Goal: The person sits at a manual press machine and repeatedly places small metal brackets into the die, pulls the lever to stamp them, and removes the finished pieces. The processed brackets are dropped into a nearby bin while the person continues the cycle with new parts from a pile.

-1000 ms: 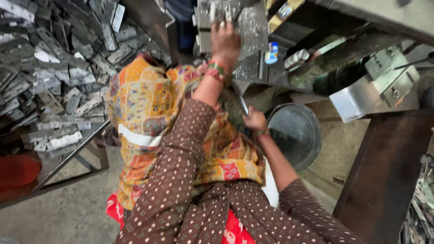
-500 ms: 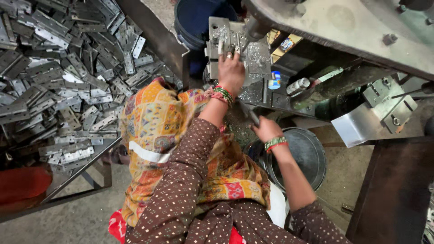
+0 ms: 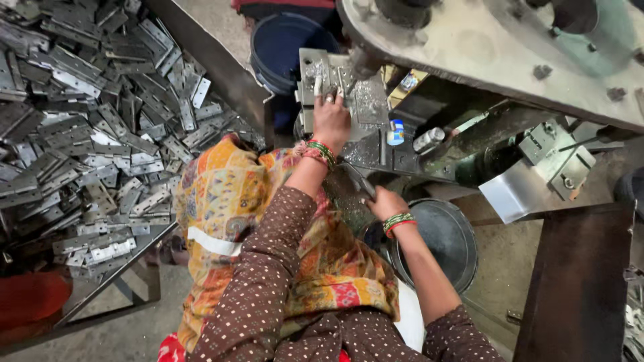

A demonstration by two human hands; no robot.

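Metal plates (image 3: 87, 134) are heaped on the bench (image 3: 221, 74) at left. The left hand (image 3: 331, 117) lies flat, fingers spread, on the press die (image 3: 339, 90). The right hand (image 3: 384, 202) grips a thin tool (image 3: 355, 179) beside a dark pan (image 3: 443, 238).

The left hand (image 3: 332, 121) lies on the die plate (image 3: 365, 100), the press arm (image 3: 483, 53) close overhead.

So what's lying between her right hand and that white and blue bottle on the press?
In the head view, only bare metal press bed separates the right hand from the small bottle.
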